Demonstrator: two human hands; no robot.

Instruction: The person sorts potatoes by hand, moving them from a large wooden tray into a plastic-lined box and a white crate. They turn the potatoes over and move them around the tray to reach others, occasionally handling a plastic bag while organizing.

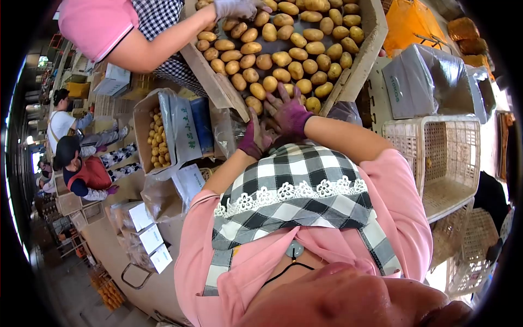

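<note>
Potatoes (pixel 281 58) lie loose over the dark bottom of a wooden sorting tray (pixel 364 62), which narrows to an opening near my body. My right hand (pixel 290 113), in a purple fingerless-looking glove, reaches into that narrow end with fingers spread against the nearest potatoes. Just left of it, my left hand (pixel 255 137), gloved alike, is at the tray's left lip, fingers stretched out and no potato visible in it. A clear plastic bag (pixel 227 128) hangs beside my left hand. What lies directly below both hands is hidden.
A co-worker's gloved hand (pixel 238 9) is over the tray's far left. A plastic-lined carton (pixel 182 131) with potatoes stands left. At right are a grey carton (pixel 406 82) and a plastic crate (pixel 452 158). Other people (pixel 81 163) work farther left.
</note>
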